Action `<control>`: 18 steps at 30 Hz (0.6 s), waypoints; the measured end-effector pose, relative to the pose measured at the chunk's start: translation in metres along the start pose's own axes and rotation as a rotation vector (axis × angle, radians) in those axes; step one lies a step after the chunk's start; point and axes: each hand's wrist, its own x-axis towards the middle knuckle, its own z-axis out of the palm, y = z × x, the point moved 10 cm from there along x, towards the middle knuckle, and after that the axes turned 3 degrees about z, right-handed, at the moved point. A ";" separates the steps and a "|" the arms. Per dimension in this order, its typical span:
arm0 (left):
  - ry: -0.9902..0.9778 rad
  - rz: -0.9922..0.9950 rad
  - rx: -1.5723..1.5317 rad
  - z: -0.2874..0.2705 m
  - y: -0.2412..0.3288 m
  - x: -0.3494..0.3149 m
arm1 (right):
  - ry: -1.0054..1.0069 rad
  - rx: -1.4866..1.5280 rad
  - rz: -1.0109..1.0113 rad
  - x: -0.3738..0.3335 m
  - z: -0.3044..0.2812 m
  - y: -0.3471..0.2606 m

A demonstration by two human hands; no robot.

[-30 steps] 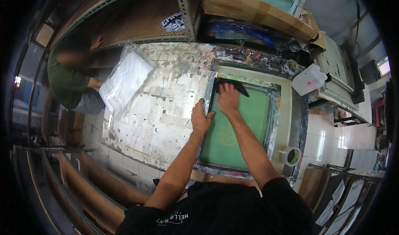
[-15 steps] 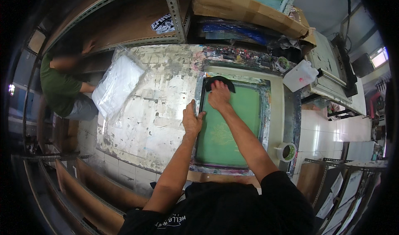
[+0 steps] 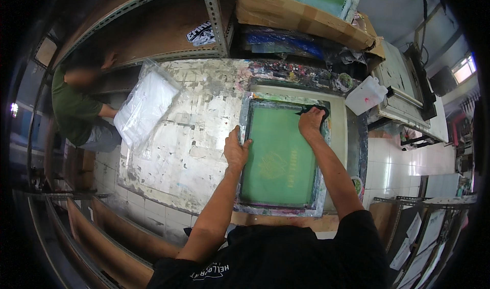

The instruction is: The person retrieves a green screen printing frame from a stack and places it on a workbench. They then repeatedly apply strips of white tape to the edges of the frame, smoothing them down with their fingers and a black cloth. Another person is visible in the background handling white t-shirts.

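Note:
A screen printing frame [image 3: 320, 187] with green mesh [image 3: 273, 136] lies flat on the work table; a pale drawing and lettering show in the mesh. My right hand [image 3: 311, 122] is closed on a bunched black cloth [image 3: 322, 111], pressed at the mesh's far right corner, against the frame's inner edge. At the left side of the frame, my left hand [image 3: 236, 150] grips the rail, thumb over it and fingers along the outside. Part of the cloth is hidden under my right hand.
A bagged white stack [image 3: 145, 102] lies on the table [image 3: 178, 171], beside a person in a green shirt [image 3: 76, 105]. Right of the frame are a white jug [image 3: 366, 95] and a tape roll [image 3: 357, 186], partly behind my forearm. A cardboard box [image 3: 306, 16] stands beyond.
My right hand has moved the black cloth rightward across the mesh, from the far left corner to the far right one. My left hand has stayed at the frame's left side.

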 end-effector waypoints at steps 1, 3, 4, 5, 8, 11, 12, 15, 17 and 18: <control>0.006 0.003 -0.004 -0.001 -0.003 0.000 | 0.021 -0.030 -0.029 -0.003 -0.001 0.000; 0.016 0.009 -0.020 -0.001 -0.005 0.001 | 0.062 -0.095 -0.084 -0.011 0.000 0.006; 0.016 0.011 -0.021 0.000 -0.005 0.001 | 0.318 0.007 -0.081 -0.021 -0.012 0.017; 0.015 0.013 -0.022 0.001 -0.004 0.001 | 0.349 0.066 -0.114 -0.019 -0.007 0.027; 0.018 0.014 -0.018 -0.001 -0.004 0.001 | 0.525 0.329 -0.190 -0.028 -0.030 0.052; 0.011 0.018 -0.014 -0.001 0.000 0.000 | 0.649 0.712 -0.179 -0.024 -0.029 0.084; 0.011 0.017 -0.010 -0.002 0.001 0.000 | 0.673 0.823 -0.149 -0.021 -0.027 0.097; -0.040 -0.048 -0.009 0.001 -0.001 0.002 | 0.655 1.123 -0.046 -0.012 -0.017 0.122; -0.030 -0.045 -0.009 0.001 -0.007 0.003 | 0.524 1.276 0.031 -0.005 -0.013 0.123; -0.028 -0.040 -0.013 0.001 -0.006 0.003 | 0.583 1.201 0.032 -0.009 -0.018 0.122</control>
